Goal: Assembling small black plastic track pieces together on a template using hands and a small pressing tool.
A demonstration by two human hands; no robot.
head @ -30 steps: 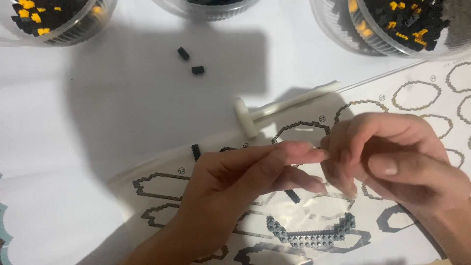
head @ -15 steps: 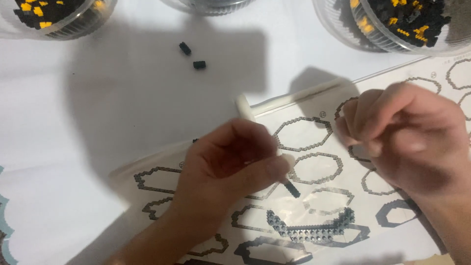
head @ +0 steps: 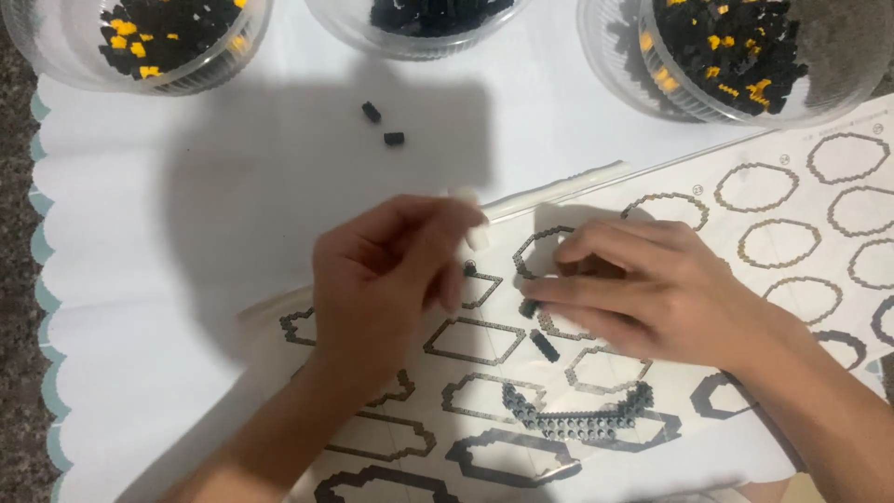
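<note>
White tabletop (head: 186, 242) | instruction sheet (head: 745, 233) | left fingers (head: 447, 224) pinch white tool (head: 475, 219) | right fingers (head: 577, 291) pressed flat on sheet

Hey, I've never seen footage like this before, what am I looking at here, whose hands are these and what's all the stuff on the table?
This is a single view from a camera worn on a person's head, looking down at their own two bare hands; there is no machine. The left hand holds a small white tool between thumb and fingers. The right hand rests flat on a printed sheet of ring-shaped outlines, its fingertips at a small dark brick. Below the hands lies a curved grey strip of joined bricks, with one loose dark brick just above it. Along the top edge stand clear tubs of tiny black and yellow bricks. Two stray black bricks sit on the white table cover.
</note>
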